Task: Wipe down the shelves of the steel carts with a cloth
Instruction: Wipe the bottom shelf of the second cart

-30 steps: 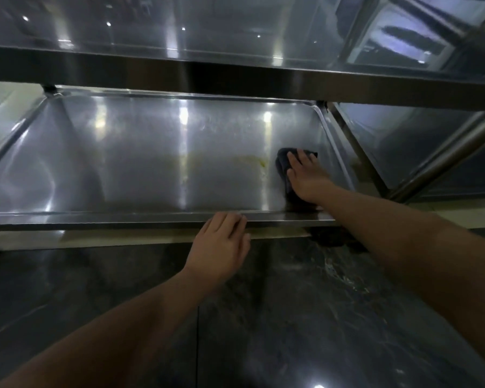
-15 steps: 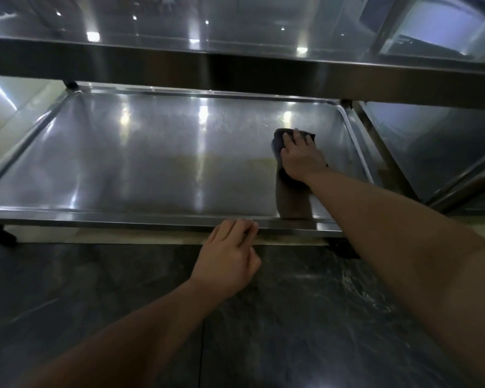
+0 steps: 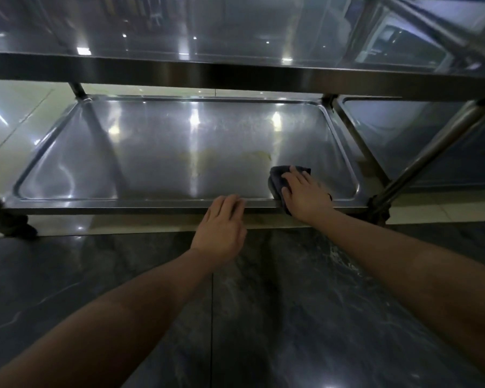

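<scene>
The steel cart's bottom shelf [image 3: 157, 163] is a shallow tray with a raised rim, low over the floor. A dark cloth [image 3: 279, 176] lies at its near right part, pressed flat under my right hand [image 3: 305, 191], and hangs a little over the front rim. My left hand [image 3: 221, 228] rests with its fingers together on the shelf's front edge, holding nothing. A yellowish smear [image 3: 261, 156] marks the shelf just beyond the cloth. The upper shelf [image 3: 235, 32] spans the top of the view.
A second steel cart's low shelf [image 3: 403, 135] stands to the right, with a slanted steel tube [image 3: 431, 147] in front of it. A dark caster [image 3: 9, 219] sits at the left. Dark marble floor [image 3: 263, 317] lies under my arms.
My right hand has dragged the cloth from the far right part of the shelf back to its front rim. My left hand has stayed on the front edge.
</scene>
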`<action>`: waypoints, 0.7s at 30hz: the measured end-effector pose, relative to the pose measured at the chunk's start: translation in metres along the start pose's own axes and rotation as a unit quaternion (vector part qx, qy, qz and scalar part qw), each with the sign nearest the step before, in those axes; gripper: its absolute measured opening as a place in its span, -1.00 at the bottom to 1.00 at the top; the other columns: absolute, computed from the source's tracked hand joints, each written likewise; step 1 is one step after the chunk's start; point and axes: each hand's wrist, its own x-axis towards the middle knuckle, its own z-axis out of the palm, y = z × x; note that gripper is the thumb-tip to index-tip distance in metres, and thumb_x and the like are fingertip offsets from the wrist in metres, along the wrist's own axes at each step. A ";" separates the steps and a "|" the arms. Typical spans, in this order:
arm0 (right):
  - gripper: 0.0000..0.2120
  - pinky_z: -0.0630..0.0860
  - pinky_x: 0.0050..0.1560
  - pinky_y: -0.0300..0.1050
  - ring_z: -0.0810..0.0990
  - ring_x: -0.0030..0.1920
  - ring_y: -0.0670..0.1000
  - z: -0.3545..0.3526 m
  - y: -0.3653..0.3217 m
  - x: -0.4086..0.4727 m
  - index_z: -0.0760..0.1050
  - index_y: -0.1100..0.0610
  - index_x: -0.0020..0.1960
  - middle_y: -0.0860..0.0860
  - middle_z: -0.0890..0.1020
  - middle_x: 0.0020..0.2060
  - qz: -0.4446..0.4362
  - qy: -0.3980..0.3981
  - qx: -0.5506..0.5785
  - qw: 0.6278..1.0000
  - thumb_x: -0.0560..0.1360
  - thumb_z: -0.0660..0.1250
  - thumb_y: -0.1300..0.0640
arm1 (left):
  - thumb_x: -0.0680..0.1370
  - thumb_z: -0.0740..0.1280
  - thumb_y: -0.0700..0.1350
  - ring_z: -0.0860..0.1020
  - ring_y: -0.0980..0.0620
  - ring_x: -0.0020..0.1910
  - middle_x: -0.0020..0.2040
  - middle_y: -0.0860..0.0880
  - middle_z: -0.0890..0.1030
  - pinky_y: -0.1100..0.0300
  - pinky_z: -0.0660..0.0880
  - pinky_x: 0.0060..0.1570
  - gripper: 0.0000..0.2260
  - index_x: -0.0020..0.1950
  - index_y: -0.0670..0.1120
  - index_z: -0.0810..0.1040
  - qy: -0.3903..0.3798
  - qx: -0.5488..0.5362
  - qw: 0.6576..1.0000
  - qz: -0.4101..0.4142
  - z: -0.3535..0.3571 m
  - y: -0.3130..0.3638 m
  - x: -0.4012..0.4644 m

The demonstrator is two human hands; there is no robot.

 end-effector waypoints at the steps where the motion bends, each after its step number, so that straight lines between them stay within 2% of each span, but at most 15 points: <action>1: -0.59 0.23 0.47 0.21 0.12 0.58 0.18 0.000 -0.004 -0.001 0.24 0.04 0.51 0.05 0.13 0.61 0.006 0.004 0.002 1.000 0.71 -0.03 -0.04 | 0.67 0.06 0.06 0.17 -0.12 0.53 0.52 -0.09 0.24 -0.06 0.24 0.52 -0.48 0.59 -0.13 0.25 0.008 -0.007 1.000 -0.011 -0.001 -0.003 -0.003; 6: -0.51 0.20 0.46 0.17 0.08 0.59 0.17 0.011 -0.034 0.002 0.11 0.02 0.61 0.00 0.08 0.62 -0.013 0.010 -0.027 1.000 0.71 -0.08 -0.06 | 0.68 0.07 0.04 0.18 -0.12 0.53 0.51 -0.09 0.26 -0.06 0.23 0.54 -0.49 0.60 -0.14 0.25 -0.002 0.006 0.999 -0.038 -0.003 -0.015 -0.008; 9: -0.50 0.19 0.49 0.19 0.03 0.60 0.18 0.009 -0.041 0.022 0.04 0.03 0.63 0.01 0.05 0.62 -0.011 -0.009 -0.021 1.000 0.71 -0.10 -0.06 | 0.65 0.01 0.06 0.30 -0.16 0.46 0.44 -0.12 0.39 -0.08 0.33 0.48 -0.46 0.55 -0.19 0.36 0.006 0.014 0.999 -0.031 -0.002 -0.017 -0.008; 11: -0.50 0.19 0.50 0.23 0.00 0.60 0.19 0.009 -0.039 0.039 0.01 0.03 0.62 0.02 0.03 0.62 0.004 -0.015 -0.009 1.000 0.71 -0.10 -0.05 | 0.64 0.05 0.03 0.37 -0.16 0.39 0.38 -0.13 0.45 -0.10 0.39 0.41 -0.48 0.51 -0.21 0.41 0.023 0.013 0.999 -0.029 0.002 -0.017 -0.008; 16: -0.49 0.17 0.51 0.22 -0.02 0.60 0.19 0.013 -0.033 0.089 0.00 0.01 0.62 0.01 0.01 0.63 0.038 0.002 -0.007 0.999 0.70 -0.09 -0.04 | 0.63 0.11 0.01 0.40 -0.17 0.39 0.38 -0.15 0.46 -0.11 0.40 0.41 -0.50 0.50 -0.22 0.42 0.057 0.019 0.998 -0.024 0.016 -0.017 -0.007; 21: -0.50 0.08 0.53 0.20 -0.04 0.61 0.16 0.003 -0.027 0.140 0.03 -0.03 0.63 -0.02 0.01 0.63 0.083 0.021 0.032 0.996 0.70 -0.09 -0.06 | 0.61 0.17 -0.04 0.42 -0.20 0.38 0.37 -0.19 0.49 -0.12 0.40 0.39 -0.52 0.48 -0.24 0.45 0.109 0.047 0.993 0.001 0.030 -0.023 -0.005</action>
